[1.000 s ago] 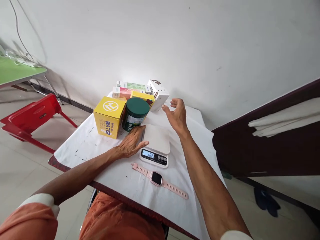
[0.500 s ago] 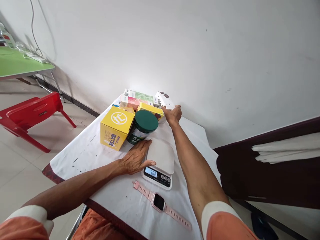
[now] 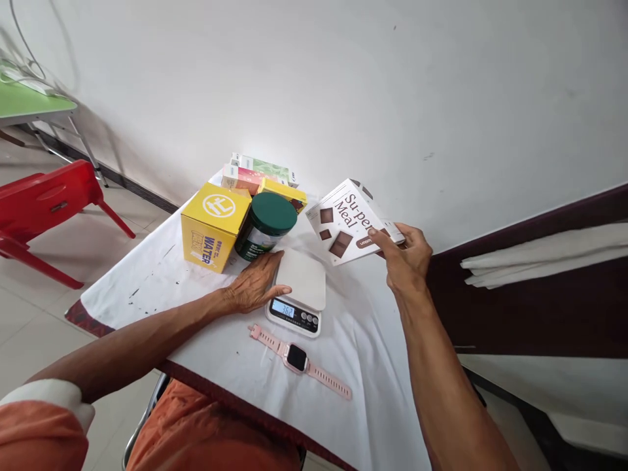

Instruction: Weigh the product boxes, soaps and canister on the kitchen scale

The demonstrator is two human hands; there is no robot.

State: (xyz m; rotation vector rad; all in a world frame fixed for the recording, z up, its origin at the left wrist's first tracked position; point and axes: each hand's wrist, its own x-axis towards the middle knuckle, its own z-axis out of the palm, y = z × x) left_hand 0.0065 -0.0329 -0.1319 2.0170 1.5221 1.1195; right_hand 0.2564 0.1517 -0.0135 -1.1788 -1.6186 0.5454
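Note:
My right hand [image 3: 407,256] grips a white box [image 3: 338,222] printed "Su-per Meal" with brown squares, thumb on its front face. The box is tilted and held up at the right of the scale. My left hand [image 3: 255,284] lies with fingers stretched out along the left side of the white digital scale [image 3: 301,278], its thumb over the scale's edge. The scale's display [image 3: 283,309] seems to read 362, and its plate bears nothing. Just beyond my left fingertips stands a dark jar with a green lid [image 3: 273,212].
Left of the jar is a yellow box [image 3: 210,226]. Behind stand a smaller yellow box [image 3: 284,190], a pink box [image 3: 243,178] and a green box [image 3: 267,169]. A pink smartwatch [image 3: 297,358] lies in front of the scale. A red chair [image 3: 53,203] stands left.
My right hand has lifted the white box from behind the other boxes and brought it right and nearer, its front now showing. My left hand stays by the scale. The view has shifted slightly.

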